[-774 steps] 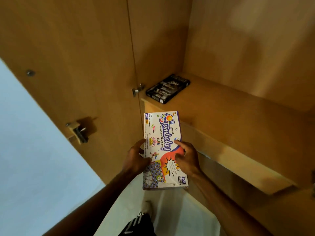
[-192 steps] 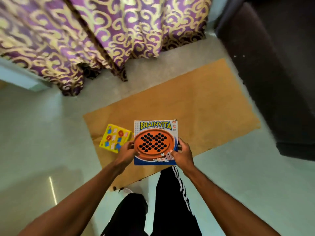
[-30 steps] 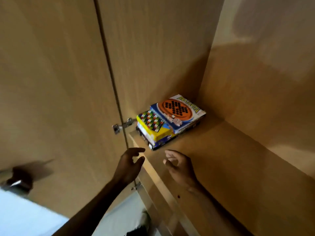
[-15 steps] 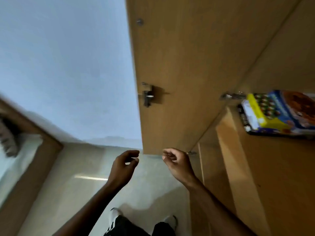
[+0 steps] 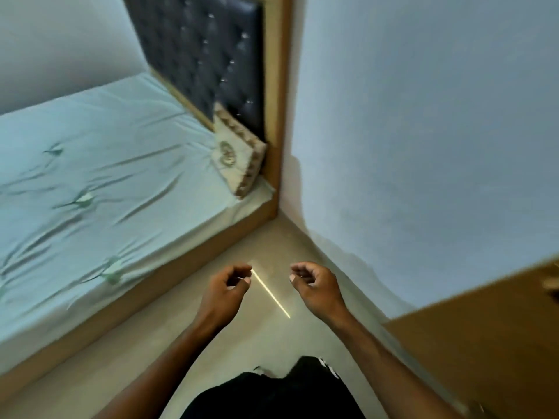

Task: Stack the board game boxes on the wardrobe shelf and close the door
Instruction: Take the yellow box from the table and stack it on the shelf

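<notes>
A: Head view, and we're looking at a bedroom corner: both hands are hanging out front over the floor (image 5: 169,337). The left hand (image 5: 225,287) is loosely curled, fingers half closed on nothing.

B: Same for the right hand (image 5: 316,284), half curled and carrying nothing.

A: And the board game boxes? None are showing here, and neither is the shelf.

B: Only a wooden panel, likely the wardrobe door (image 5: 472,337), is poking in at lower right, well apart from both hands, so it's looking open.

A: The bed (image 5: 90,164), its cushion (image 5: 239,152) and the wall (image 5: 423,131) are filling the rest.

B: I'm reckoning stacking can't be confirmed; closing that door is looking undone.
</notes>
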### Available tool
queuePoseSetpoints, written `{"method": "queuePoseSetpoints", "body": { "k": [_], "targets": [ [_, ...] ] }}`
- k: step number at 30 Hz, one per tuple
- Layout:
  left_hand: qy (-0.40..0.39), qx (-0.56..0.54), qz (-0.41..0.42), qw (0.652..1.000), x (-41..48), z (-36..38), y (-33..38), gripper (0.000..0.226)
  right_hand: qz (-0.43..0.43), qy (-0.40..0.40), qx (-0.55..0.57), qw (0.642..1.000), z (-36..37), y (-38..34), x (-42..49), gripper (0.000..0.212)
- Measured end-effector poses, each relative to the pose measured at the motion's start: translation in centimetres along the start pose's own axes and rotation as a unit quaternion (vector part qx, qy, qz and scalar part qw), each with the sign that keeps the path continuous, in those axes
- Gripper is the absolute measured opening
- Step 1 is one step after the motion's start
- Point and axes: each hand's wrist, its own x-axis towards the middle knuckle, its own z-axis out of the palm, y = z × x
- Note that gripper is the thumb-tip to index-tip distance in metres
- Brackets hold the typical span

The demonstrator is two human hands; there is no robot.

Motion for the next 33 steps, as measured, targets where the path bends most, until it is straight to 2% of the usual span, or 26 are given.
{"method": "queuePoseSetpoints", "body": {
  "k": [6,14,20,24,29,33],
  "targets": [
    [0.172,-0.073,-0.073,0.98,1.1,-10.6,-3.6,0.025,-0.069,-0.169,-0.076,0.98,11.2,-7.7,7.3,0.018],
    [0.346,-0.129,-0.161,0.915,2.1,-23.5,-7.9,0.022,-0.157,-0.358,-0.135,0.91,28.0,-18.5,13.6,0.024],
    [0.491,-0.193,-0.196,0.826,0.1,-32.1,-10.5,0.025,-0.264,-0.486,-0.171,0.815,42.2,-25.9,14.4,0.022],
    [0.577,-0.236,-0.22,0.75,-2.8,-35.9,-13.5,0.024,-0.297,-0.554,-0.202,0.751,50.3,-28.7,11.9,0.021],
    [0.666,-0.26,-0.242,0.656,-8.9,-42.4,-19.0,0.024,-0.339,-0.625,-0.234,0.663,62.4,-31.0,5.1,0.022],
    [0.701,-0.255,-0.252,0.616,-14.7,-48.1,-22.8,0.023,-0.366,-0.652,-0.242,0.618,70.8,-32.6,-2.0,0.022]
  ]
}}
